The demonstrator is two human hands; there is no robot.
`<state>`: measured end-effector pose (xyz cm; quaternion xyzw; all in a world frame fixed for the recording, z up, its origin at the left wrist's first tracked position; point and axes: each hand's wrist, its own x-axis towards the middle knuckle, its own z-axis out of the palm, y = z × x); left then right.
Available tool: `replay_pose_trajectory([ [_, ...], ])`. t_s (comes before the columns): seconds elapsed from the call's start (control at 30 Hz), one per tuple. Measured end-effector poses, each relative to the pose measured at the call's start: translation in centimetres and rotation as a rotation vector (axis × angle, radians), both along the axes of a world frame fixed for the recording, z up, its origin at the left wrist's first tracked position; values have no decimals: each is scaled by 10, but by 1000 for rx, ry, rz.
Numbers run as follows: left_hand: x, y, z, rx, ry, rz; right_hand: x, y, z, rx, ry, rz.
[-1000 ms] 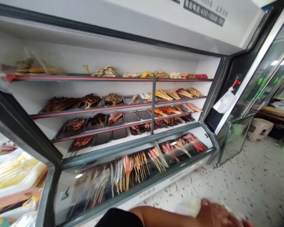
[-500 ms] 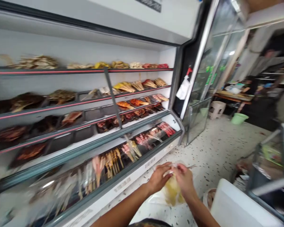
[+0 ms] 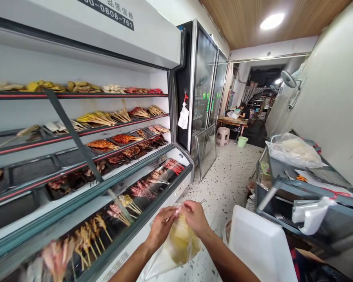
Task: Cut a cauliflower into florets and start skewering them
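Observation:
A clear plastic bag with something yellow inside hangs below my two hands. My left hand pinches its gathered top from the left. On the other side my right hand is closed on the same gathered plastic, fingertips close to those of the left. Thin stick ends poke out just past the right hand. What the yellow contents are I cannot make out through the plastic. Both hands are held in front of the lower edge of a display fridge.
Skewers fill the fridge shelves on the left. A glass-door cooler stands beyond it. At right are a white tub and a grey cart carrying a plastic bag. Farther back, a person sits by a wooden table.
My view has swung to the right, bringing the cart and right wall into sight. Both hands still grip the top of the bag, close together.

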<state>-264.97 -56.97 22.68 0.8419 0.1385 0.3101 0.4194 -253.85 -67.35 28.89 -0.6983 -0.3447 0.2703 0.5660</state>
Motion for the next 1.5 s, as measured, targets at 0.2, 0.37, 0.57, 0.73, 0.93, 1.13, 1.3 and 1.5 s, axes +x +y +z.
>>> replay_pose_trajectory([
  [0.2, -5, 2, 19, -311, 49, -61, -4, -11, 24, -85, -7, 162],
  [0.37, -16, 12, 24, -300, 147, -122, -7, -12, 31, -114, -375, 302],
  [0.57, -31, 17, 26, -147, 220, -225, -19, 6, 26, -473, -1125, 458],
  [0.73, -47, 22, 35, -435, 201, -295, -32, 21, 15, -534, -1151, 498],
  [0.93, -56, 26, 41, -504, 320, -98, -50, 34, 18, -544, -1094, 485],
  [1.13, -65, 39, 38, -604, 307, -307, -56, 35, 42, -526, -1003, 535],
  [1.3, -75, 50, 43, -401, 239, -470, -55, 39, 64, -504, -840, 624],
  [1.5, -76, 54, 51, -435, 198, -529, -46, 50, 67, -507, -472, 616],
])
